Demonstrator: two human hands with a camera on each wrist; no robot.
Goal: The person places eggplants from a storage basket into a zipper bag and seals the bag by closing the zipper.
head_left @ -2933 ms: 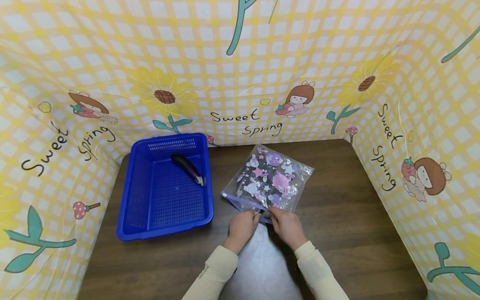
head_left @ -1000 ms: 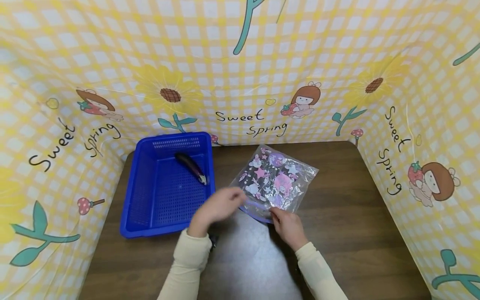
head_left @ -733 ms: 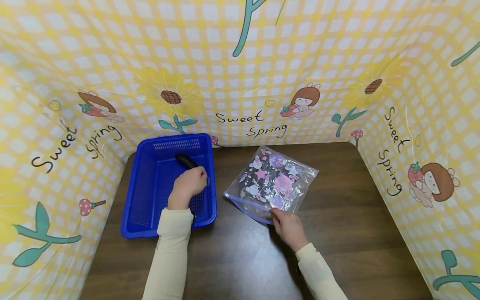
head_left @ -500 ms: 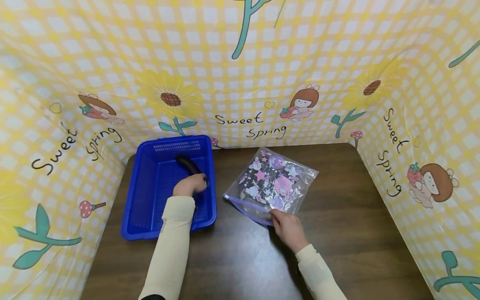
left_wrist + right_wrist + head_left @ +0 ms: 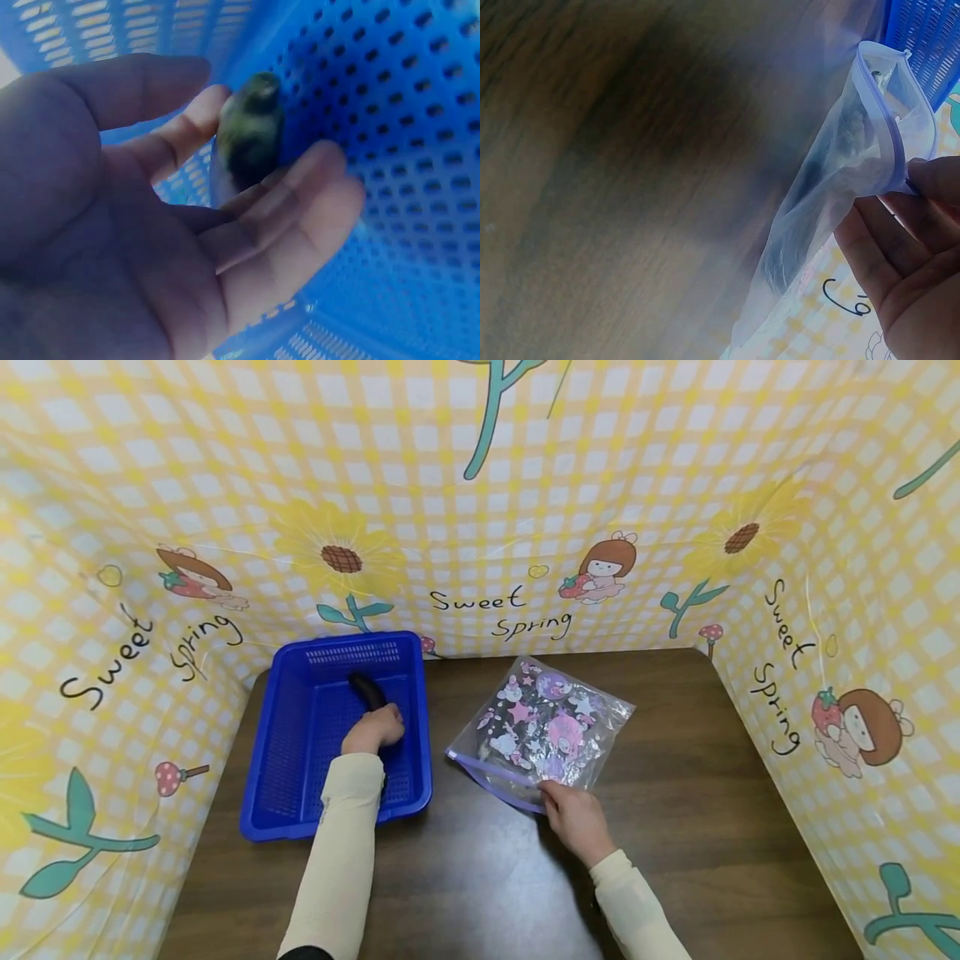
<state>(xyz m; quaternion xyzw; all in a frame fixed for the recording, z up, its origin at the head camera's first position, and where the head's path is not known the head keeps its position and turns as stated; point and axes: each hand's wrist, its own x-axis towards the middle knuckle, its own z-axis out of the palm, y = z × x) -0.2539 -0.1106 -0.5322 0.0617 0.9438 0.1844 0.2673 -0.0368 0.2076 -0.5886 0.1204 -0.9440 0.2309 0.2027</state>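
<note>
My left hand [image 5: 375,729] is down inside the blue basket [image 5: 258,777], at the near end of a dark purple eggplant [image 5: 365,689]. In the left wrist view, the fingers curl about the eggplant's green stem end [image 5: 255,135], while the thumb stands out above it. With thumb and forefinger, my right hand [image 5: 577,818] pinches the purple zip edge of a clear zip bag [image 5: 551,718] printed with pink, white and purple figures. The right wrist view has the bag's mouth [image 5: 896,105] gaping and a long dark shape showing through its side.
A dark brown wooden table [image 5: 705,793] carries the basket at left and the bag to its right. Behind and on both sides hangs a yellow checked cloth [image 5: 465,543] with flowers and lettering. The basket's raised rim surrounds the left hand.
My left hand let go of the bag's edge, moved left into the basket and took hold of the eggplant, which has shifted slightly left. The right hand kept its pinch on the bag.
</note>
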